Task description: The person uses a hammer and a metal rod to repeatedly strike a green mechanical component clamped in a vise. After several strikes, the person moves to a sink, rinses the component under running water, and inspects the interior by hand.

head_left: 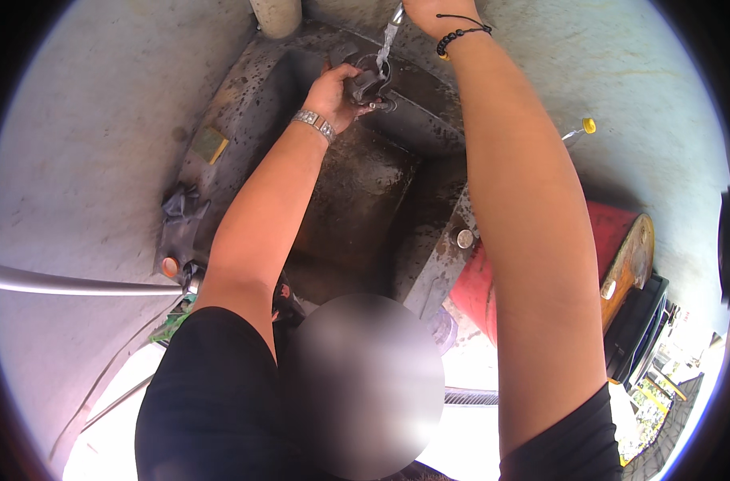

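My left hand (333, 92), with a metal watch on the wrist, grips a dark, curved metal part (369, 86) over the far end of a stone sink (357, 200). Its exact kind I cannot make out. A stream of water (383, 54) falls onto the part from a shiny metal spout (398, 14). Beside that spout, at the top edge, is my right hand (438, 16), wearing a dark beaded bracelet. Its fingers are cut off by the frame, so what it touches is hidden.
On the sink's left ledge lie a yellow-and-dark sponge (211, 146), a crumpled dark cloth (184, 204) and an orange round cap (170, 266). A red drum (481, 293) stands at the right, under my right forearm. Pale walls (100, 120) enclose the sink.
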Demonstrator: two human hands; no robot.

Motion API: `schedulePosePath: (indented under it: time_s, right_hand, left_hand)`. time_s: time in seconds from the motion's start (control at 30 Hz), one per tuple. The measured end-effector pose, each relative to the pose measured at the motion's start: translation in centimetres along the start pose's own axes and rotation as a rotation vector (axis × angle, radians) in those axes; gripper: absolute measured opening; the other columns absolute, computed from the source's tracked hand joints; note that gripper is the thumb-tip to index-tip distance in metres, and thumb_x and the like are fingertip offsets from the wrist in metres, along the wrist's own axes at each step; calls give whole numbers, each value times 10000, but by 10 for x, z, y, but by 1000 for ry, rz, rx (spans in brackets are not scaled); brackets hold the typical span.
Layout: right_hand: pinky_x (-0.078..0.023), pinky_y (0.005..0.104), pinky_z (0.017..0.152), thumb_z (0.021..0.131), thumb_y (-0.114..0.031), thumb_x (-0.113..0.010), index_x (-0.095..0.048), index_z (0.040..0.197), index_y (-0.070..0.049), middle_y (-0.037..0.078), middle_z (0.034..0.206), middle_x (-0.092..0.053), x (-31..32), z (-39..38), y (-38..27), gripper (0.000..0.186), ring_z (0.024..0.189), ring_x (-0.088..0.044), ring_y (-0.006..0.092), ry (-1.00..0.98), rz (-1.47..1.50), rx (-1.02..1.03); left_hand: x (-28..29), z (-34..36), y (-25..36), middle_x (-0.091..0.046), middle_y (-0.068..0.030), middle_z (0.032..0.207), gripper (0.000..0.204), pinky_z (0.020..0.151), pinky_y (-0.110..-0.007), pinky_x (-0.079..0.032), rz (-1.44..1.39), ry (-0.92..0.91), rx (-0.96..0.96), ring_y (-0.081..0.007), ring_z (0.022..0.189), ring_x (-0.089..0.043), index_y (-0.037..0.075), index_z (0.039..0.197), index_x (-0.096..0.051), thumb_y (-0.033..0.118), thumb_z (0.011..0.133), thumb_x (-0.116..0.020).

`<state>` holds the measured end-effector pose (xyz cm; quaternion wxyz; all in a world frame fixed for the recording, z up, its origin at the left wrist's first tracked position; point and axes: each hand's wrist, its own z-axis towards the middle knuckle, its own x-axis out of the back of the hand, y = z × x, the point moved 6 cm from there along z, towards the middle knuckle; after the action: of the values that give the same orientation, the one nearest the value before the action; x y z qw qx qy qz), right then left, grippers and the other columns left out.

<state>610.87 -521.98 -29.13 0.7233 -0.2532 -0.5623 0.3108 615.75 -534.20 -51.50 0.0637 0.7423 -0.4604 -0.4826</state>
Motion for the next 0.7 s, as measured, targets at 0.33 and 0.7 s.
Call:
schedulePosePath:
  time_s: [0.33, 0.7]
  right_hand:
    - [-525, 424, 842, 956, -434, -601, -730, 988, 5, 233, 951, -713, 2, 0, -13, 459, 918, -689, 362, 88, -225, 233]
    - [-542, 475, 848, 983, -399, -537, -746, 975, 5, 279, 1022, -690, 6, 20, -30, 455, 934, -684, 406, -64, -756, 40]
  left_hand:
    - [-13, -12, 7, -687, -85, 1034, 315, 764, -481, -567, 88, -76, 4, -259, 965, -637, 90, 1124, -573, 333, 923, -587]
    - [17, -20, 11, -484, -224, 1259, 878, 887, -423, -575, 1136, 159, -453, -327, 1170, -557, 208, 1434, -444, 366, 683, -871]
